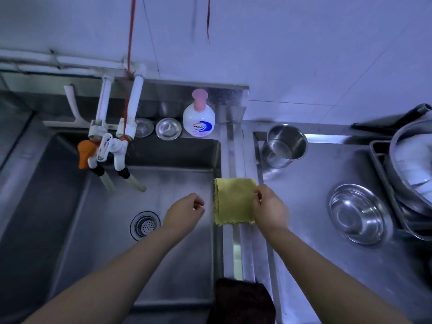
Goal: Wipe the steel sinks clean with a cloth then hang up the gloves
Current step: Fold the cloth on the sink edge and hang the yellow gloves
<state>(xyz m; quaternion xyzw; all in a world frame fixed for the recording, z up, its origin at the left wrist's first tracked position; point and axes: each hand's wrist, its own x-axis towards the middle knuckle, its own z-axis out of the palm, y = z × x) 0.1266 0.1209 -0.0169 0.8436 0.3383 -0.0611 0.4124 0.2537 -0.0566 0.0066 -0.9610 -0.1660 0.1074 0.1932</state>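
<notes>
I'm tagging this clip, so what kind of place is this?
Probably a commercial or canteen kitchen's wash-up area: a deep steel sink, a steel counter holding a metal bowl and stacked dishes, plus a hand soap bottle.

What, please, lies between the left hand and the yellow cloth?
Nothing: in the head view only bare steel sink shows between the left hand and the yellow cloth.

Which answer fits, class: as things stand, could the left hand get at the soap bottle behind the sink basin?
Probably yes. The left hand hovers over the sink basin holding nothing, and the path to the soap bottle looks free; the taps hang off to the left.
</notes>
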